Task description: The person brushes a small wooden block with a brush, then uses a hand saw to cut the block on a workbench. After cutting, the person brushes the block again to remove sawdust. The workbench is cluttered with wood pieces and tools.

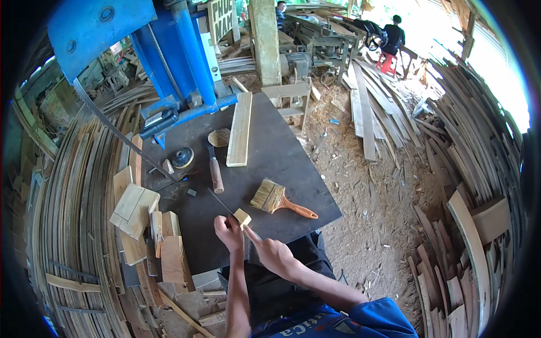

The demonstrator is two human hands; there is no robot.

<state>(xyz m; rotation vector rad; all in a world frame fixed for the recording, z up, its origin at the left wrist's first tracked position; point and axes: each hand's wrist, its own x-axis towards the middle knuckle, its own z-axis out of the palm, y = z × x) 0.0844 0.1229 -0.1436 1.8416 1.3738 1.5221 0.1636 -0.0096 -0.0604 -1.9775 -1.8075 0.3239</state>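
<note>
Near the table's front edge, a small pale wooden block (242, 217) is between my two hands. My left hand (228, 232) is closed, its curled fingers at the block's left side. A thin dark strip (220, 201) runs up and left from those fingers; I cannot tell what it is. My right hand (275, 256) has most fingers curled, and a stretched finger meets the block's lower corner. Just right of the block lies a wide paintbrush (276, 198) with an orange-brown handle. Farther back is a wooden-handled tool (216, 172) with a dark blade.
A blue bandsaw (186, 56) stands at the back left, its blade (112, 129) slanting down to the dark table (282, 146). On the table are a board (240, 129) and a round sanding pad (182, 158). Wood blocks (135, 211) crowd the left edge. Planks (490, 129) line the right; a person sits far back.
</note>
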